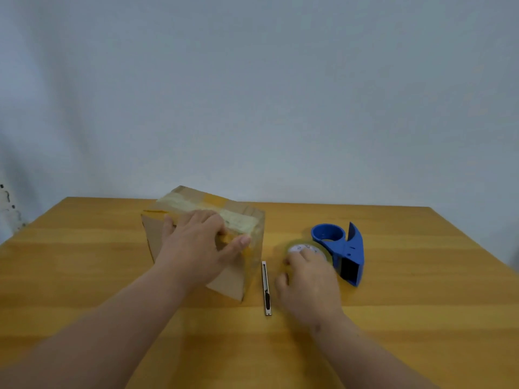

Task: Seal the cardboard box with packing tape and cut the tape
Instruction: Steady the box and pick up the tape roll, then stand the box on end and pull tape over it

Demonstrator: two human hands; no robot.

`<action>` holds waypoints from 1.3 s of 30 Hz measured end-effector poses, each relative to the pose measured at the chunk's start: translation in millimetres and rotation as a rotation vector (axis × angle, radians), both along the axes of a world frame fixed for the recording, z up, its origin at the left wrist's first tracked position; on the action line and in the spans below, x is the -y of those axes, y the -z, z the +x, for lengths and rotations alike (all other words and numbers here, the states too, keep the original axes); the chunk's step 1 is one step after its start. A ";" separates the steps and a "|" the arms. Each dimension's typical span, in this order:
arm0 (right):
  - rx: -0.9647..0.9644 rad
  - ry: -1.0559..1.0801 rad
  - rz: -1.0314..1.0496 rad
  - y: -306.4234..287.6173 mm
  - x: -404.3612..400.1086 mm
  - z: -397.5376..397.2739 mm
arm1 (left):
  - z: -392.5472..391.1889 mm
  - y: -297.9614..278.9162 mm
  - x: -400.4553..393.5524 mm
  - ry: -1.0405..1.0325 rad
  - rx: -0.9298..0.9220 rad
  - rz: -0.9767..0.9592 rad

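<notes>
A brown cardboard box stands on the wooden table, with pale tape strips across its closed top. My left hand lies on the box's near top edge, palm down, fingers curled over the edge and thumb stretched toward the right corner. A roll of clear packing tape lies flat to the right of the box. My right hand rests on the roll, fingers spread over its near side; whether they grip it is unclear. A slim utility knife lies between box and roll, pointing away from me.
A blue tape dispenser with no roll in it lies just right of the tape roll. A plain grey wall stands behind the table's far edge. Bare wood stretches to the left, right and front.
</notes>
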State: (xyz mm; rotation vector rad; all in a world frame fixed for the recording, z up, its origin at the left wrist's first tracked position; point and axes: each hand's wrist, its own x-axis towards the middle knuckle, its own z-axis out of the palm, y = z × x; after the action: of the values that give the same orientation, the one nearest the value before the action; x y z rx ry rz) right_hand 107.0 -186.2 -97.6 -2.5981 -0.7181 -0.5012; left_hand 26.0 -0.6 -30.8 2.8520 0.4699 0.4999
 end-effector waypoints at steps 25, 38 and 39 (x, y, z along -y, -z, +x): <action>-0.555 -0.086 0.680 -35.1 43.2 -57.2 | -47.2 -6.5 36.8 0.136 0.379 -0.087; -0.583 -0.262 0.740 -41.0 40.8 -136.0 | -89.9 -5.3 84.9 0.342 0.356 -0.205; -0.585 -0.257 0.728 -39.5 38.6 -138.2 | -92.9 -2.9 83.7 0.324 0.364 -0.233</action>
State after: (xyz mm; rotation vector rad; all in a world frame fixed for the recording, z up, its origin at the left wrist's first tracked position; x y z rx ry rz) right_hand -31.3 -224.8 -58.1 -1.7914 -0.5188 0.0870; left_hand -66.9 -84.3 -27.9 2.4693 -0.0007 0.8155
